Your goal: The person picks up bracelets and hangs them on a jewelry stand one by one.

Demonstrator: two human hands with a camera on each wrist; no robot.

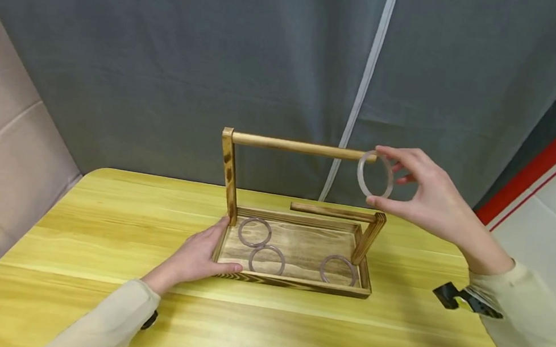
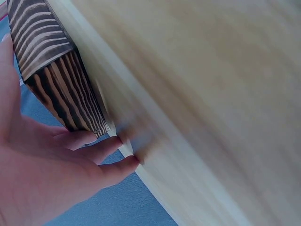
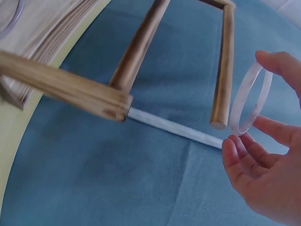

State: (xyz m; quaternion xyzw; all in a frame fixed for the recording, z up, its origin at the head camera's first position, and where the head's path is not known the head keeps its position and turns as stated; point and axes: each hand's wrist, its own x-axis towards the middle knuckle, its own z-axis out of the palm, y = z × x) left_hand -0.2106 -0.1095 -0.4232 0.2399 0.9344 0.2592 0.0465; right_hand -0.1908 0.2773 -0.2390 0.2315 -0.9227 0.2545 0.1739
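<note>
My right hand (image 1: 425, 190) pinches a pale, translucent bangle (image 1: 361, 174) upright between thumb and fingers. It is level with the free end of the upper rod (image 1: 301, 147) of a wooden bangle stand; in the right wrist view the bangle (image 3: 239, 106) is right beside the rod's end (image 3: 218, 125). My left hand (image 1: 196, 256) rests against the left end of the stand's tray (image 1: 296, 284), thumb along the front rim. In the left wrist view its fairly straight fingers (image 2: 113, 172) touch the tray's striped corner (image 2: 66, 89) and the tabletop. Three similar bangles (image 1: 268, 247) lie in the tray.
A lower, shorter rod (image 1: 332, 212) reaches left from the stand's right post (image 1: 369, 238); the left post (image 1: 228, 176) carries the upper rod. The stand is on a yellow wooden table (image 1: 112, 223). A grey curtain (image 1: 193, 61) hangs behind it.
</note>
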